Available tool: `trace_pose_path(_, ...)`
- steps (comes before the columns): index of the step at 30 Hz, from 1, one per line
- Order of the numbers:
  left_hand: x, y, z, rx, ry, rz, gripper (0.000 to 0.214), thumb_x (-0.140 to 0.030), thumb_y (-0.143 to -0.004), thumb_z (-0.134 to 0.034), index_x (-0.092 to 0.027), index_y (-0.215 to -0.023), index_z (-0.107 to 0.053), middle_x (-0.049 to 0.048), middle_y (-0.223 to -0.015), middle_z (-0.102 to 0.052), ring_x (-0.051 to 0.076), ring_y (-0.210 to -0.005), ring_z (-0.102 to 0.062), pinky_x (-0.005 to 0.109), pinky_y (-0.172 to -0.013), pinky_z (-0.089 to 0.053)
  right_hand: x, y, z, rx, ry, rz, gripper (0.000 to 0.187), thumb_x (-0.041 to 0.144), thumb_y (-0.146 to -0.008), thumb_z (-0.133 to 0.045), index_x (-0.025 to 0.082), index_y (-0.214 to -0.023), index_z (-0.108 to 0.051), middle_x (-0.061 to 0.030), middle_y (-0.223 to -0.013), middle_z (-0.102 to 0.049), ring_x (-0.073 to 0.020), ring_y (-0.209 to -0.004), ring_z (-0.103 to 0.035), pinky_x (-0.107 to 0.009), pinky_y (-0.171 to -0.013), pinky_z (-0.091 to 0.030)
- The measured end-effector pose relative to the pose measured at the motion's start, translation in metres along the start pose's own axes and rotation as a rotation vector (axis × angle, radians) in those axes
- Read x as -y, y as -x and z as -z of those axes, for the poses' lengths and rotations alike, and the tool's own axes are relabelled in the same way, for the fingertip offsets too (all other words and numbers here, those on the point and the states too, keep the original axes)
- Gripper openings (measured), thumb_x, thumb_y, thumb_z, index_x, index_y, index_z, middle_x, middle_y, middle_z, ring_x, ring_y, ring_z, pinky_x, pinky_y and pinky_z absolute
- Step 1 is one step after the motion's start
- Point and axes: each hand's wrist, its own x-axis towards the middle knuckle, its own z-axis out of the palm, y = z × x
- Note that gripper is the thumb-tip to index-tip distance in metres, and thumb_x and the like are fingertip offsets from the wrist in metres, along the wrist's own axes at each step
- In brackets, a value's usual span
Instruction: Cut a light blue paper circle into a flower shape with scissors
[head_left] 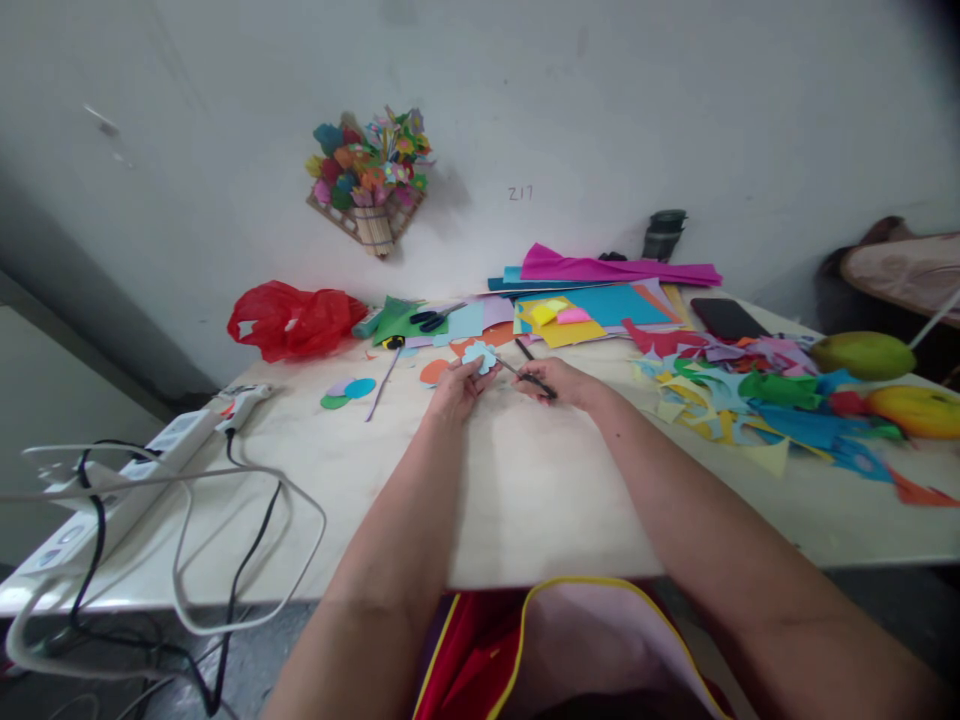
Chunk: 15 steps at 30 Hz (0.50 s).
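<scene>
Pale blue paper, shaped as a scalloped flower point(480, 354), is pinched between the thumb and fingers of your left hand point(456, 390), over the middle of the white table point(555, 490). Your right hand point(553, 382) is closed around the dark handles of a pair of scissors point(537, 384), its blades pointing left toward the flower; whether they touch its edge, I cannot tell. Just beyond your right hand lies a dark, pen-like stick point(523, 349). Near your left hand you have an orange paper disc point(433, 372), and farther left a thin purple strip point(383, 385) and a cluster of overlapping paper discs point(360, 388) in blue, green and purple. Behind these, a second pair of scissors point(430, 321) rests by a green sheet point(395, 322), with a red plastic bag point(296, 320) to its left. Coloured sheets point(600, 305) are stacked toward the wall. Well to your right, mixed paper scraps point(750, 385) spread beside two mango-like fruits point(862, 355), below a dark phone point(727, 318).
</scene>
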Motion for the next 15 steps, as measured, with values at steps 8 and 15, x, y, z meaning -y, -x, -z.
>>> trace_pose_path(8, -0.0001, -0.0004, 0.0015, 0.011, 0.015, -0.019, 0.013, -0.011, -0.073, -0.058, -0.009, -0.086, -0.061, 0.01, -0.088, -0.067, 0.021, -0.087, -0.064, 0.032, -0.084, -0.051, -0.0038, -0.0019, 0.0023, 0.016, 0.02, 0.017, 0.014, 0.021, -0.065, -0.06, 0.011, -0.075, -0.059, 0.0042, -0.043, -0.048, -0.0051, -0.034, -0.037, -0.018, -0.033, -0.028)
trace_pose_path(15, 0.0001, -0.0007, 0.0025, 0.021, 0.029, -0.033, 0.014, -0.012, -0.072, -0.058, -0.009, -0.086, -0.06, 0.0095, -0.089, -0.067, 0.021, -0.088, -0.064, 0.032, -0.083, -0.051, -0.0047, -0.0027, 0.0035, 0.022, 0.013, 0.008, 0.013, 0.021, -0.066, -0.058, 0.011, -0.075, -0.059, 0.0028, -0.046, -0.05, -0.0052, -0.035, -0.039, -0.019, -0.035, -0.029)
